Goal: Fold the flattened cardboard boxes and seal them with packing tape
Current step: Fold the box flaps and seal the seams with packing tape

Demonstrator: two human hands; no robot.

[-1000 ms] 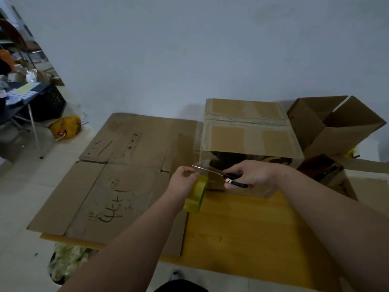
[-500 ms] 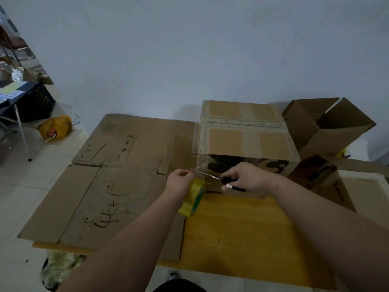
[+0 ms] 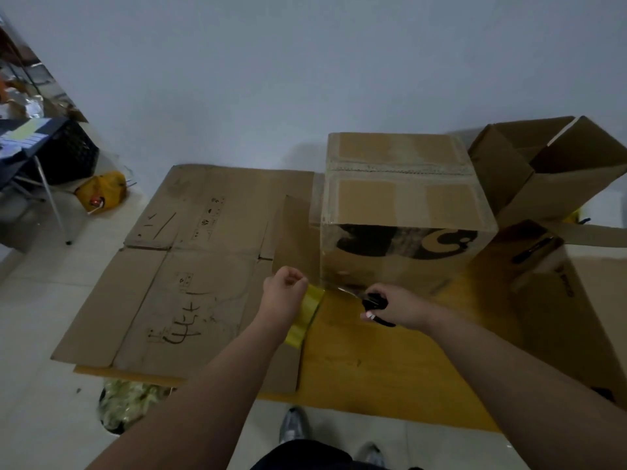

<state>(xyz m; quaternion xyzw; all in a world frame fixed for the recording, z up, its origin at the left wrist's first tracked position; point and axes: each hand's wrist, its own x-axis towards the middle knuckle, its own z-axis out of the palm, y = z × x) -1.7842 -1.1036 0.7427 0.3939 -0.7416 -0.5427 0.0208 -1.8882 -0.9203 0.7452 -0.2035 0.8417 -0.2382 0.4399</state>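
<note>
Right now, from the head camera, one folded box [image 3: 403,212] stands on the yellow desk [image 3: 373,361], near the wall. Its top flaps are closed, and shiny tape runs over the top and down the front side. So this box looks almost done.

The left hand [image 3: 283,295] is curled around the yellow tape roll [image 3: 305,313] and holds it just beside the low front corner of the box. A thin strip of tape stretches from the roll to that corner. The right hand [image 3: 398,305] is closed around the black handles of the scissors [image 3: 371,305], and the blades point at the strip. I think the step now is cutting the tape free. I cannot tell if the blades are touching the tape yet.

There is more work left. Big flat cardboard [image 3: 190,266] lies on the left part of the desk, not folded at all. An open box [image 3: 549,171] sits to the right of the taped one, tipped over, with its flaps loose. More loose cardboard [image 3: 556,300] lies on the right side of the desk.
</note>
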